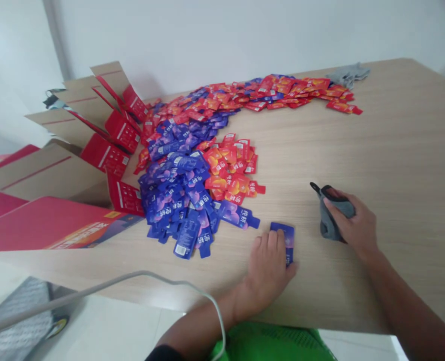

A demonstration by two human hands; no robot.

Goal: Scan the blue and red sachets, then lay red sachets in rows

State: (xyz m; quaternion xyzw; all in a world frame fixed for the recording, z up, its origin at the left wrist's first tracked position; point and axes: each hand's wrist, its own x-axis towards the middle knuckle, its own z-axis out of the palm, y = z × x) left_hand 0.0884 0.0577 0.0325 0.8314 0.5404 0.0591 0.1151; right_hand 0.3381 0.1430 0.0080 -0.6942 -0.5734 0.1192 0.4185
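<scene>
My left hand (270, 265) is on a purple sachet (283, 234) lying flat on the table, its fingers curled over the left edge and its thumb by the lower right corner. Part of this sachet is hidden under the hand. To the right, my right hand (360, 225) grips a bunched grey cloth (329, 220) with a black part and a small black tab at its top; what the cloth may wrap is hidden. Just left of my left hand lies another purple sachet (234, 214), at the edge of a heap of purple sachets (170, 193).
Orange-red sachets (230, 170) lie beside the purple heap, and a long mixed pile (267, 93) runs along the wall. Open red cartons (53, 220) stand at left. A grey cloth (348, 75) lies far back. A pale cable (143, 274) crosses the front; a green basket (278, 343) is below the edge.
</scene>
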